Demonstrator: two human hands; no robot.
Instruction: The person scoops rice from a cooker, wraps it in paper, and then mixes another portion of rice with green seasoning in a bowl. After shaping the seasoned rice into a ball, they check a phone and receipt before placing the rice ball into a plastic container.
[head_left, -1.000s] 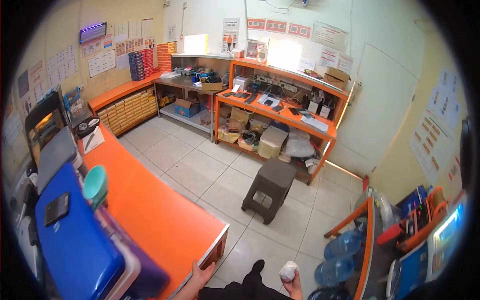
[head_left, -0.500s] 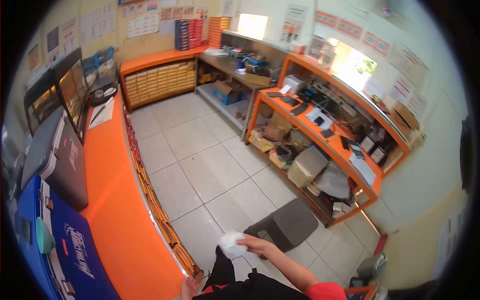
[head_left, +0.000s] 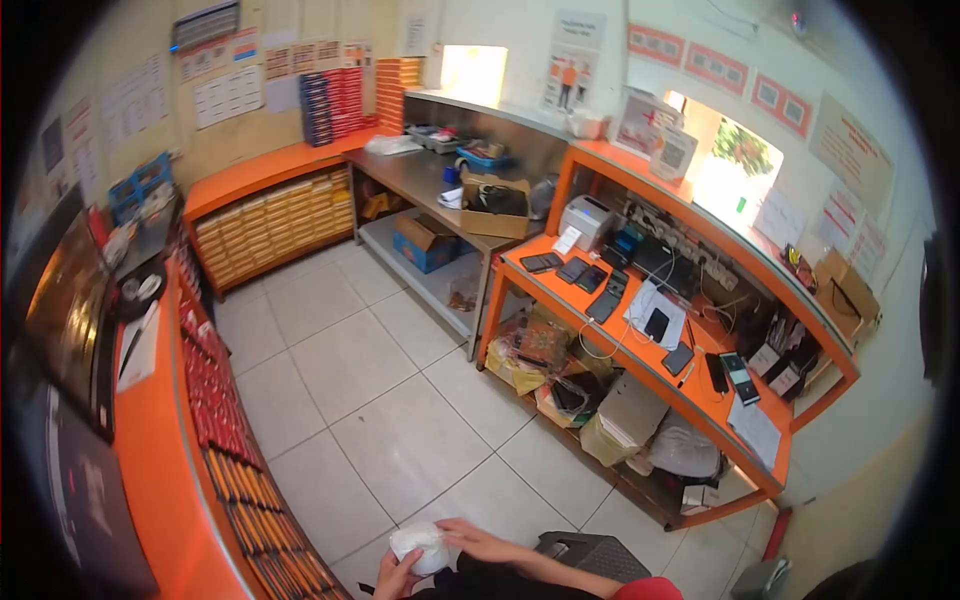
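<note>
Low in the view, a white bundle that looks like a wad of tissue or plastic is between both hands. My left hand holds it from below left, with the fingers wrapped on its lower side. My right hand rests on its right side, fingers stretched out and touching it. The bundle hangs over the tiled floor, in front of my dark clothing.
An orange counter runs along the left. A grey stool stands just right of my body. To the right, an orange shelf desk bears phones, papers and cables. Farther back is a metal table with boxes.
My left hand has left the orange counter's edge and taken hold of the white bundle. My right hand has opened along its side. The view has turned and tilted up.
</note>
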